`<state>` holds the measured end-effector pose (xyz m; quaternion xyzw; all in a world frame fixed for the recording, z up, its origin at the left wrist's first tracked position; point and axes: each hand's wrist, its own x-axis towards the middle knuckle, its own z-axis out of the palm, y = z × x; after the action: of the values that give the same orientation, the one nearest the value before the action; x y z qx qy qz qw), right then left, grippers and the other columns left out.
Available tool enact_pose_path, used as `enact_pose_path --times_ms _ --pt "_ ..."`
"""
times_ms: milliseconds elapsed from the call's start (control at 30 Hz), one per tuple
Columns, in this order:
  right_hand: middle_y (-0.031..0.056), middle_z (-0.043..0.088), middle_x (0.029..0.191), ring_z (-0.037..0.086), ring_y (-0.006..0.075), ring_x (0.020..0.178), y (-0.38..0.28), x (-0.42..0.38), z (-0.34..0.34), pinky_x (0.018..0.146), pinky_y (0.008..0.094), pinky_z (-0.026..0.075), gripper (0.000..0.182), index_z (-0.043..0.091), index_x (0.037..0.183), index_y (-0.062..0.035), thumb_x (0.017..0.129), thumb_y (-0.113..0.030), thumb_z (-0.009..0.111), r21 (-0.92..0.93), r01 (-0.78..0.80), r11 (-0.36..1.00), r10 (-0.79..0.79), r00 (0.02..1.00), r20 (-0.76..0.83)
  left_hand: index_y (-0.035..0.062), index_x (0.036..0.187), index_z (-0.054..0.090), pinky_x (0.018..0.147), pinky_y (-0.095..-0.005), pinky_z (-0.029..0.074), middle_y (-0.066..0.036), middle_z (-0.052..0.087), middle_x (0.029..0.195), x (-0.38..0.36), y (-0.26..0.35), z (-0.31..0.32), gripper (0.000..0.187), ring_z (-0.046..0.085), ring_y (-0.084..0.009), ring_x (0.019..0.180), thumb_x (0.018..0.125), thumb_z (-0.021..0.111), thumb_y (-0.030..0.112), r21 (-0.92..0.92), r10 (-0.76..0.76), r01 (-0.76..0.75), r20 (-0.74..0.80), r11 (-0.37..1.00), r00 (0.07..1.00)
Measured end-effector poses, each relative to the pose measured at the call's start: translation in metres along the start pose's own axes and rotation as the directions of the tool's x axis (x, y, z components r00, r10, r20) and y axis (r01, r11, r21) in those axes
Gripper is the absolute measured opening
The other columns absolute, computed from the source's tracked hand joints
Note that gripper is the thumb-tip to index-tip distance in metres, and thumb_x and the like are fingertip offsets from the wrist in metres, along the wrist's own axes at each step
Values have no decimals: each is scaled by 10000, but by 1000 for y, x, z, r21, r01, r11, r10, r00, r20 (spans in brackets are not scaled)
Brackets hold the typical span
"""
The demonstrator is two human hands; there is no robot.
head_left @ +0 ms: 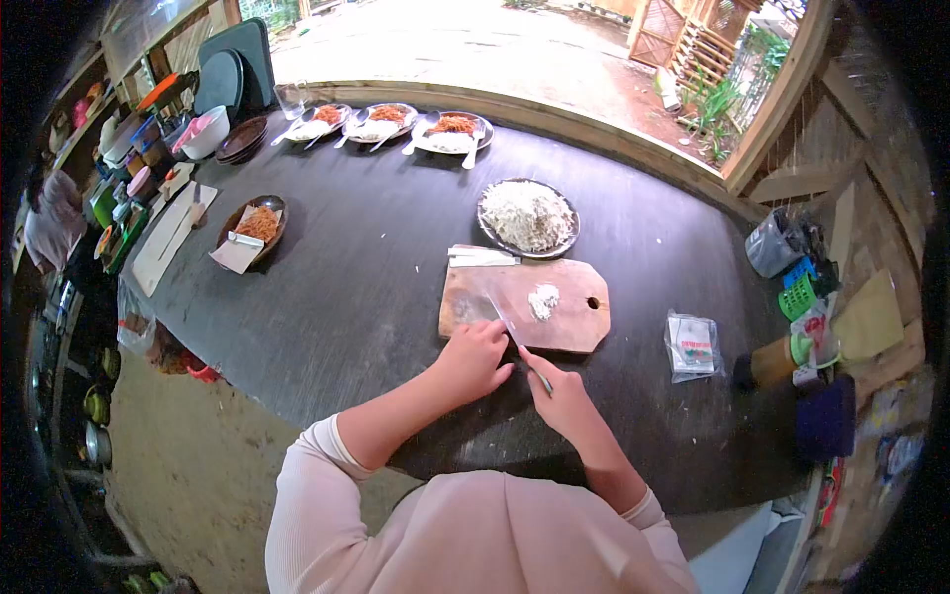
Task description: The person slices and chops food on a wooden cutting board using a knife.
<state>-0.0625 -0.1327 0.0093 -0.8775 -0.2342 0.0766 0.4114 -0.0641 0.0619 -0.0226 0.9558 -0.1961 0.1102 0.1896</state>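
A wooden cutting board (584,327) lies on the dark table in front of me. My right hand (557,396) is closed round the handle of a knife (511,325), whose blade slants across the board. Beside the blade, my left hand (477,358) presses bent fingers onto the board's near edge; anything under them is hidden. A small heap of finely cut white pieces (542,301) sits right of the knife. White strips (483,256) lie along the board's far left edge. Just beyond stands a dark plate (485,230) piled with white shreds (528,214).
Several plates of orange-brown food (453,125) line the window ledge. A brown dish (265,241) holds similar food at left. On the right are a clear plastic packet (692,346) and a green basket (798,295). Another person (57,223) is at far left.
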Motion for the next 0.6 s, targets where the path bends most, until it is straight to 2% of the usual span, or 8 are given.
enact_pose_path --times_ms 33,100,133,200,333,400,533,600 --pt "297 600 889 632 441 830 -1 -2 -1 691 329 509 353 586 1291 -98 938 -89 585 0 -2 1000 2 1000 -4 -14 1049 629 916 -431 449 -134 562 1140 0 1 0 419 543 -308 1101 803 680 322 0 4 -4 1 1000 1000" --pt "283 634 953 689 366 882 -2 -3 -3 750 319 510 354 586 1294 -100 940 -89 583 -18 -26 999 26 999 23 -12 1045 631 915 -433 449 -134 563 1141 1 0 -2 417 543 -308 1100 801 682 322 -5 -7 7 19 1000 1000" --pt "283 634 953 689 366 882 1 -4 -2 750 319 510 354 586 1294 -100 940 -89 583 -21 -19 1000 19 999 26 -12 1045 631 915 -433 449 -134 563 1141 2 -1 -3 417 543 -308 1100 801 682 322 -3 -11 11 12 1000 1000" --pt "288 604 772 660 411 721 13 -7 1 617 405 511 326 609 1256 -94 931 -106 595 39 92 995 -91 995 -44 -11 1037 634 915 -432 449 -133 566 1139 1 0 -2 415 544 -305 1100 799 684 326 25 -16 14 63 1000 998" --pt "292 609 795 665 409 737 13 4 6 627 394 516 318 611 1255 -96 938 -113 589 59 174 983 -167 979 -113 -9 1028 637 916 -430 448 -133 564 1147 0 -1 3 413 544 -303 1101 799 683 332 19 21 -21 -20 1000 1000" --pt "214 673 1099 679 169 925 1 4 0 833 304 501 354 585 1300 -77 946 -76 570 18 -50 999 49 999 24 -9 1025 638 921 -430 446 -132 560 1155 0 -2 2 415 544 -302 1103 802 680 338 20 20 -19 -13 1000 1000" --pt "215 672 1102 683 175 932 10 1 1 830 300 502 357 586 1299 -78 942 -76 573 68 -19 998 17 999 27 -9 1029 638 922 -428 444 -131 558 1162 0 -1 -2 416 542 -301 1108 803 681 338 41 -2 1 25 999 1000" --pt "293 618 865 673 400 827 19 7 8 665 376 526 339 602 1266 -98 927 -97 592 70 149 986 -143 986 -90 -9 1025 639 914 -429 447 -130 557 1166 0 -1 1 417 538 -300 1111 803 679 341 35 -3 2 30 999 1000"
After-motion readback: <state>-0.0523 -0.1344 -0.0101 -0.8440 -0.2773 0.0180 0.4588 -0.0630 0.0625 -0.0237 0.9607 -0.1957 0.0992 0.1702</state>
